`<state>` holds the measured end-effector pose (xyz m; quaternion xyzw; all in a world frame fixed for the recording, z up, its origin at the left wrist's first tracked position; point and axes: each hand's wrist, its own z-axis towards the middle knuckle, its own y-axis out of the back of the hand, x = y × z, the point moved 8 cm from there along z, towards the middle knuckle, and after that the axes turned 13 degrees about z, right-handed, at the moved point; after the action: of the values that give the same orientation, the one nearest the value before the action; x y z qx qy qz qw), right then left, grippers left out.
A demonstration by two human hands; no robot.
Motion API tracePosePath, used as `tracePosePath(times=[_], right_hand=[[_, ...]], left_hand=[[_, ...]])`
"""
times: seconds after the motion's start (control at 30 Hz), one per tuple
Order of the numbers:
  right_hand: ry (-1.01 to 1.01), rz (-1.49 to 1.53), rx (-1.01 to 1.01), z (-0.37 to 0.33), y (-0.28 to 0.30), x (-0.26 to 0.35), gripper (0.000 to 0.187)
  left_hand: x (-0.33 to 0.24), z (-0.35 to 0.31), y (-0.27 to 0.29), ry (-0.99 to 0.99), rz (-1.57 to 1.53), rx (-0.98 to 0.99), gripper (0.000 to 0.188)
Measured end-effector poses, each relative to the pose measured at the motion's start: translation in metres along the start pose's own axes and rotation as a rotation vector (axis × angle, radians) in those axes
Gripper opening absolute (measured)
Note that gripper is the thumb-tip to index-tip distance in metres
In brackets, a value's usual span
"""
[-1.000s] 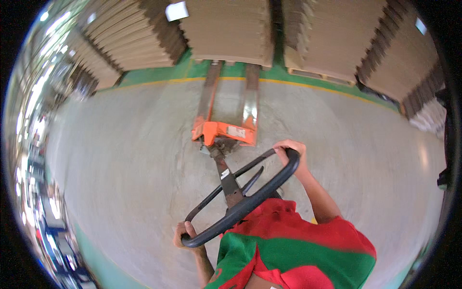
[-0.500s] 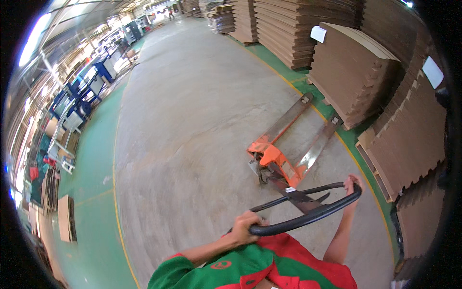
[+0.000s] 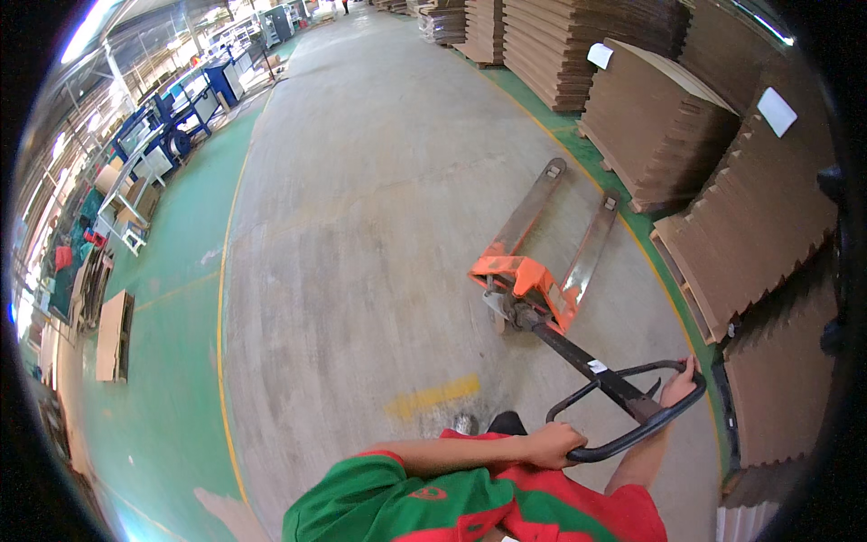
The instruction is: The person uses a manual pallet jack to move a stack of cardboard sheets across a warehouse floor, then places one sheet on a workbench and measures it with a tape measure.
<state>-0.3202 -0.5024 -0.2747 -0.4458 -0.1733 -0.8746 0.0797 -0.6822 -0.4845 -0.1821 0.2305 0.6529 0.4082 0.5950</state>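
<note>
An orange pallet jack (image 3: 524, 271) stands on the grey floor in front of me, its two bare forks pointing away toward the stacks at the right. Its black loop handle (image 3: 623, 444) is tilted back toward my body. My left hand (image 3: 553, 444) is wrapped round the near left corner of the loop. On the loop's right side, my right hand (image 3: 679, 384) is closed round the bar. A small lever sits inside the loop, close to my right hand and apart from it.
Stacks of brown cardboard sheets (image 3: 664, 122) on pallets line the right side behind a yellow floor line (image 3: 664, 271). Blue machines (image 3: 172, 122) and a white stool (image 3: 134, 239) stand along the green strip at left. A flat cardboard pile (image 3: 114, 336) lies nearer. A person stands far off.
The handle has swung right and lower, with both hands still on it. The forks now point more directly away from me. A yellow floor mark and my shoe have come into view.
</note>
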Motion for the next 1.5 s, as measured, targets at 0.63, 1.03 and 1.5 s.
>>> tracePosePath(times=[0.63,1.03,1.5], right_hand=[[-0.531,0.393,-0.239,-0.36,0.251,-0.007,0.042],[0.055,0.542,0.301,-0.452,0.318,0.255,0.004],[0.345,0.82,0.075,-0.336,0.316,0.293,0.047]], left_hand=[[-0.082,-0.253,-0.206,-0.09,0.294,0.15,0.015],[-0.129,-0.462,-0.078,0.282,0.0,-1.242,0.015],[-0.232,-0.454,-0.005,0.722,0.201,-1.779,0.033]])
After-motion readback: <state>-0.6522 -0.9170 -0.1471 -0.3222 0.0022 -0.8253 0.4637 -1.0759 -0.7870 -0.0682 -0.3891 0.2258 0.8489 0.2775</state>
